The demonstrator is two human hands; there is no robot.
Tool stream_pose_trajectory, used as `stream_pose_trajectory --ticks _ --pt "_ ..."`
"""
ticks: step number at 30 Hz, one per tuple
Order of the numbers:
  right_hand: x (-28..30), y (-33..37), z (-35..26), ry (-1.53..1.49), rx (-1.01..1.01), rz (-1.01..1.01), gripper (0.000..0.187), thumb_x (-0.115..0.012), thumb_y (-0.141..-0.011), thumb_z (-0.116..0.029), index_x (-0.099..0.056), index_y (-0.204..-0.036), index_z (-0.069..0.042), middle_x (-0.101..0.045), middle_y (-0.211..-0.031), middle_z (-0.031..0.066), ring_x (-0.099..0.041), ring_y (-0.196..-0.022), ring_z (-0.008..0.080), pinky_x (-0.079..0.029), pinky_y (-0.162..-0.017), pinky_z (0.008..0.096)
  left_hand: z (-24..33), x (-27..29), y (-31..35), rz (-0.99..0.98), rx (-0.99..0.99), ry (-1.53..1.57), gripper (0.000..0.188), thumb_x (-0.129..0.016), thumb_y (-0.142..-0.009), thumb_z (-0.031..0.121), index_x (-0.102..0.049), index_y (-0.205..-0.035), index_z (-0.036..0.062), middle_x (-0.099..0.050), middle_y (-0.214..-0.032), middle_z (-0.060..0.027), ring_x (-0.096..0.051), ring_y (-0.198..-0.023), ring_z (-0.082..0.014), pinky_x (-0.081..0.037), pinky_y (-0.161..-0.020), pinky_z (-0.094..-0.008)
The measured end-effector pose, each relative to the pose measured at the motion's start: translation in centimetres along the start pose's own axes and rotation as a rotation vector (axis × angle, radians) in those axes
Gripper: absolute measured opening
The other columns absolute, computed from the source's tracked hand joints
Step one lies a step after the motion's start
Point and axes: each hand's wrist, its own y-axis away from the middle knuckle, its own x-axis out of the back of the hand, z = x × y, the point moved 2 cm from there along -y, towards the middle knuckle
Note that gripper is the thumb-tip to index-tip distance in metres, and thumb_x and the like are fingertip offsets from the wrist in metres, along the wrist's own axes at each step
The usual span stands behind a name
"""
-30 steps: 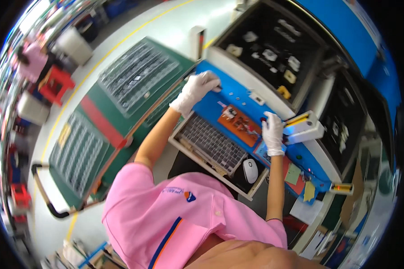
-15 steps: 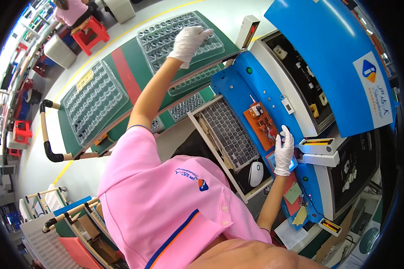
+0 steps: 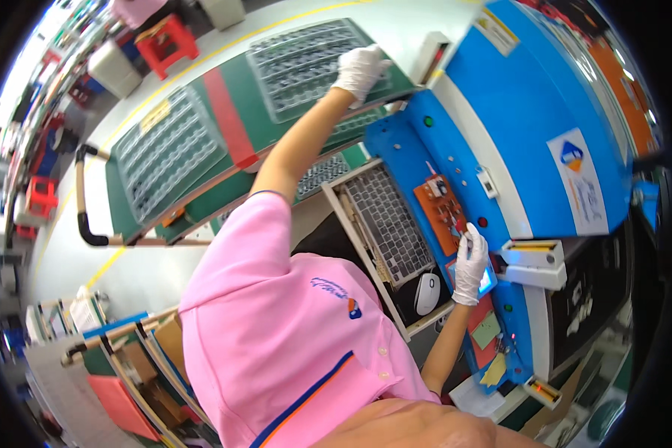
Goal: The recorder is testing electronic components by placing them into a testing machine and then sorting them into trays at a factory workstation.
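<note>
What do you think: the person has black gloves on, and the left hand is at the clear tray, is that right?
Not quite: the gloves are white, not black, as the head view shows. The left hand is indeed at the clear tray.

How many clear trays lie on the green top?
2: the left tray and, under the left hand, the right tray, either side of the red strip. Some may hide beneath.
</note>
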Motion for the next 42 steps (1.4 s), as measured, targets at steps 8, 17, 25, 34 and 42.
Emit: stream_pose_trajectory --ticks 8,17,25,34,42 --pt "-1.2 -0.8 -2.0 0.036 0.205 0.016 0.033 -0.060 -0.096 -0.003 -0.061 -0.128 -0.005 -0.063 -0.124 0.0138 -0.059 -0.112 0.0313 -0.047 -0.098 0.0423 0.5 15.6 8.5 0.394 0.066 0.173 0.028 -0.057 -0.096 0.032 -0.069 -0.089 0.0074 -0.068 -0.085 -0.0170 -0.067 -0.083 -0.0372 -0.056 -0.075 -0.0457" --pt "-3.0 -2.8 -1.8 -0.118 0.045 -0.044 0.030 -0.059 -0.099 -0.008 -0.062 -0.128 -0.003 -0.065 -0.125 0.0132 -0.062 -0.113 0.0267 -0.049 -0.097 0.0366 -22.6 33.5 30.8 0.086 0.830 -0.736 0.025 -0.054 -0.094 0.027 -0.070 -0.093 0.0086 -0.070 -0.092 -0.0160 -0.068 -0.093 -0.0354 -0.054 -0.081 -0.0485" --pt "2.5 -1.8 0.2 0.003 0.003 0.149 0.019 -0.062 -0.097 -0.009 -0.069 -0.112 -0.001 -0.071 -0.102 0.0176 -0.067 -0.090 0.0301 -0.052 -0.082 0.0385 -29.7 32.5 30.8 -0.145 0.750 -0.596 0.030 -0.057 -0.089 0.027 -0.067 -0.097 0.0003 -0.067 -0.099 -0.0257 -0.064 -0.099 -0.0431 -0.050 -0.086 -0.0505" --pt "-5.5 -9.0 -5.8 0.141 0.266 -0.039 0.030 -0.058 -0.094 -0.008 -0.061 -0.124 -0.007 -0.066 -0.119 0.0145 -0.064 -0.104 0.0347 -0.051 -0.091 0.0429 -36.7 36.4 30.9 -0.052 0.584 -0.516 0.033 -0.062 -0.075 0.009 -0.070 -0.107 0.0039 -0.072 -0.098 -0.0206 -0.070 -0.091 -0.0325 -0.053 -0.082 -0.0405" --pt "-5.3 -7.9 -3.3 0.068 0.262 0.143 0.026 -0.062 -0.092 -0.006 -0.064 -0.118 -0.008 -0.068 -0.116 0.0117 -0.066 -0.101 0.0299 -0.053 -0.088 0.0396 2.8 19.0 16.0 -0.235 0.343 0.665 0.025 -0.070 -0.086 0.004 -0.073 -0.111 0.0014 -0.071 -0.102 -0.0077 -0.065 -0.097 -0.0128 -0.050 -0.089 -0.0264"
